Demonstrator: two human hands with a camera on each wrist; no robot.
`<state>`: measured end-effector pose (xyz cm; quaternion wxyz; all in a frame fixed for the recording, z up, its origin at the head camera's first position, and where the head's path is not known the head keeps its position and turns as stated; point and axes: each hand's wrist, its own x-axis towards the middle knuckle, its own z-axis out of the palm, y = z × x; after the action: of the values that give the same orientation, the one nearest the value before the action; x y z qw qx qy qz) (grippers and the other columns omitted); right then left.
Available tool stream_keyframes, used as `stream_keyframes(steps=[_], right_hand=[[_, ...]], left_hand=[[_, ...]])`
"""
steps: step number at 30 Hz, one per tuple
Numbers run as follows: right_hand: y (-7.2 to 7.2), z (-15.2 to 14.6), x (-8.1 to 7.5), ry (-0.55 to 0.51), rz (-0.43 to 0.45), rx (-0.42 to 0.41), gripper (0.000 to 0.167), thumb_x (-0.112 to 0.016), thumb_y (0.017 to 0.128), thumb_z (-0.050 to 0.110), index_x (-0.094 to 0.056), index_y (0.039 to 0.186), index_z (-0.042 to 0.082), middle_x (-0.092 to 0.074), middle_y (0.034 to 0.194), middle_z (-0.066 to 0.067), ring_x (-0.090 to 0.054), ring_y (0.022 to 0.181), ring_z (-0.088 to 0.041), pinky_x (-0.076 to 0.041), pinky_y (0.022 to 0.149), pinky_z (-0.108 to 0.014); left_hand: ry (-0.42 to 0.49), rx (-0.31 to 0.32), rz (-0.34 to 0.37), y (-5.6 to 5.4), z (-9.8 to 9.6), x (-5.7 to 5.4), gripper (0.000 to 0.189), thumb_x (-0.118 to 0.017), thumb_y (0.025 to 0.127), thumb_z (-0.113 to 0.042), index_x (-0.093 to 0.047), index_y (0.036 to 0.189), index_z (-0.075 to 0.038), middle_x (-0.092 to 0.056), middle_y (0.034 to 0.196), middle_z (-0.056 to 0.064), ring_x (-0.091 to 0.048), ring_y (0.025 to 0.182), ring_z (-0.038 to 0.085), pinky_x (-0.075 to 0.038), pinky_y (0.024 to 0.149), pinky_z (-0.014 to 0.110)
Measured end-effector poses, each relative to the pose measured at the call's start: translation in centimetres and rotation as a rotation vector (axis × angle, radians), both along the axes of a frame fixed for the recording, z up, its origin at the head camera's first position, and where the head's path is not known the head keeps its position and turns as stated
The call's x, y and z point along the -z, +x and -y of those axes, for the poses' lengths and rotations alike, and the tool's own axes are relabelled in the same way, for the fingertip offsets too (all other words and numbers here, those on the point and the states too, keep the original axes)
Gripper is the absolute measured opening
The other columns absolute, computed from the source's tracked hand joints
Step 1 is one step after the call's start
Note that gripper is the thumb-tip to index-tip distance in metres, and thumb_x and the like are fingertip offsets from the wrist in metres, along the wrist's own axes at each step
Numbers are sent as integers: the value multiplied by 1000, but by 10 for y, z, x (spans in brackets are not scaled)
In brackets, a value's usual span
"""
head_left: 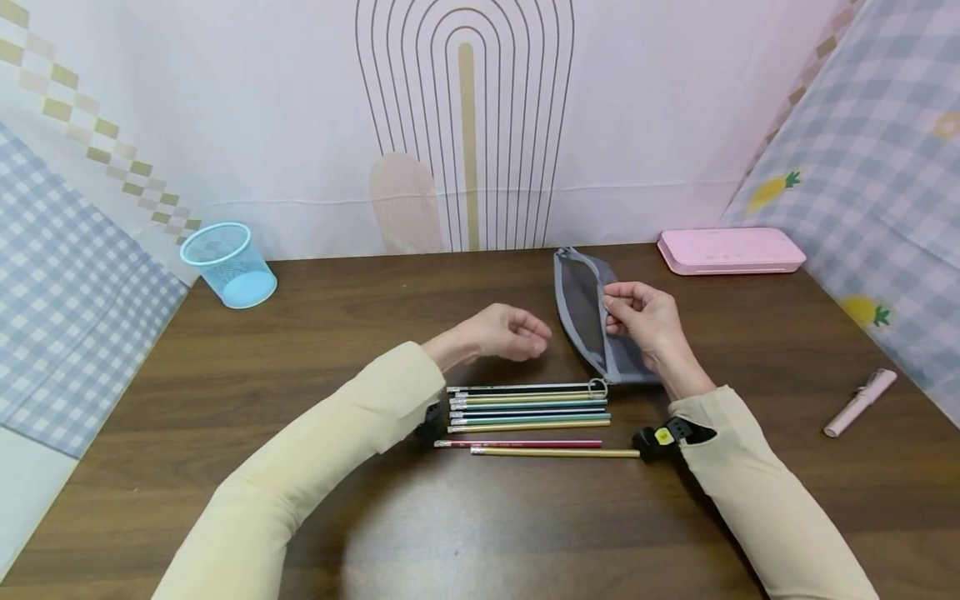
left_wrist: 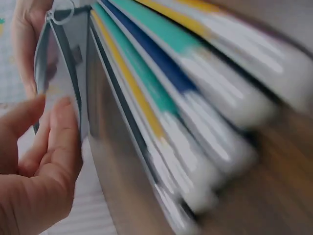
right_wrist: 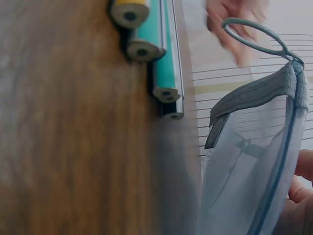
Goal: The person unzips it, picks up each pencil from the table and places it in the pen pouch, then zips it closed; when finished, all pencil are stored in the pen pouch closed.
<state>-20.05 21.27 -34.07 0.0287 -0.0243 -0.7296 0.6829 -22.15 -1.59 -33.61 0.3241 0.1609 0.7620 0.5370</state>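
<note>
A grey mesh zip pouch (head_left: 630,354) stands with its mouth spread open, a ring on its zip end. My right hand (head_left: 648,325) pinches the near side of its rim between thumb and fingers; in the right wrist view only part of that hand (right_wrist: 299,200) shows, at the right edge. To the left of the mouth hovers my left hand (head_left: 502,333), fingers loosely bent with nothing in them. Several pencils (head_left: 528,414) lie side by side just below the hands, eraser ends to the left. Apart from that row, closer to me, are a red pencil (head_left: 525,444) and a gold pencil (head_left: 555,453).
At the back left a light-blue mesh pencil cup (head_left: 228,265) stands on the brown wooden table (head_left: 360,300). A pink case (head_left: 731,252) lies at the back right. Toward the right edge is a pale pink pen (head_left: 860,403). Patterned cloth hangs behind and at both sides.
</note>
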Motion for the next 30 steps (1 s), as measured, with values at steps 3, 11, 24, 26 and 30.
stream_keyframes(steps=[3, 11, 24, 26, 30], right_hand=[[1, -2, -1, -11, 2, 3, 13, -60, 90, 1, -58, 103, -2, -58, 67, 6, -55, 56, -3, -53, 52, -15], [2, -6, 0, -39, -19, 6, 8, -60, 90, 1, -59, 98, 2, -59, 67, 6, -55, 56, -3, -52, 52, -14], [2, -3, 1, -73, -42, -5, 8, -59, 90, -1, -60, 94, 5, -59, 65, 7, -56, 55, -2, -52, 51, -13], [2, -3, 1, -80, -44, -4, 8, -59, 90, -1, -60, 94, 6, -59, 65, 7, -56, 55, -2, -51, 51, -13], [1, -3, 0, -85, -42, 1, 7, -59, 89, -1, -59, 94, 5, -59, 65, 6, -56, 55, -2, -52, 51, -13]], left_hand=[[-136, 120, -89, 2, 16, 4, 29, -67, 86, -4, -62, 114, 2, -68, 106, 14, -64, 87, 13, -55, 80, 23], [-308, 221, -272, 13, 30, 8, 19, -72, 81, -5, -69, 100, -5, -69, 86, 3, -62, 78, 8, -52, 76, 20], [-513, 338, -465, 13, 34, -3, 13, -70, 80, -3, -71, 90, -12, -65, 79, -5, -58, 76, 5, -47, 72, 17], [-508, 342, -439, 9, 39, -6, 13, -69, 80, -3, -71, 91, -10, -66, 80, -4, -57, 76, 5, -47, 70, 15], [-504, 344, -406, 3, 47, -10, 13, -67, 81, -4, -70, 93, -7, -65, 82, -2, -55, 76, 6, -47, 64, 15]])
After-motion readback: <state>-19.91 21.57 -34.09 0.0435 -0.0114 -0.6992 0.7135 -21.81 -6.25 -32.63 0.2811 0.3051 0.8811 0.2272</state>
